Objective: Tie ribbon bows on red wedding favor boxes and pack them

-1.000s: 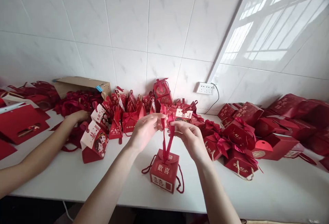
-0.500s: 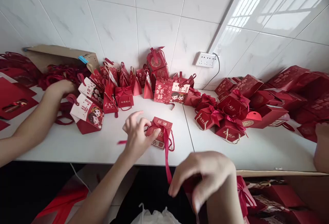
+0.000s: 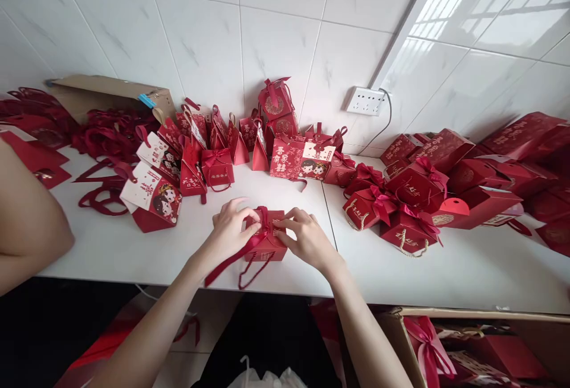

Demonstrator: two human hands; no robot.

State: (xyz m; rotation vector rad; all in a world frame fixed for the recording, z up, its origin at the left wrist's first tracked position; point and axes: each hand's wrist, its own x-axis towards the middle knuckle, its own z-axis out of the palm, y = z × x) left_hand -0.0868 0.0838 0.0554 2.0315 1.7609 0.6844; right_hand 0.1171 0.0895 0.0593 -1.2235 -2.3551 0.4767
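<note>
A small red gift box [image 3: 271,250] sits near the table's front edge at the centre, a dark red ribbon [image 3: 231,262] tied across its top and trailing to the left. Its twisted cord handle [image 3: 256,275] hangs down the front. My left hand [image 3: 234,228] pinches the ribbon at the left of the knot. At the knot's right side, my right hand [image 3: 303,234] has its thumb and fingertips closed on the ribbon.
Finished-looking red boxes [image 3: 216,168] line the wall side. More boxes [image 3: 409,231] are piled at right. A cardboard box [image 3: 120,88] of ribbons stands back left. Another person's arm [image 3: 31,228] enters at left. An open carton [image 3: 405,340] is below right.
My right hand has come up from below onto the ribbon. The box now faces with its cord toward me. The other person's arm at left has pulled back from the ribbons.
</note>
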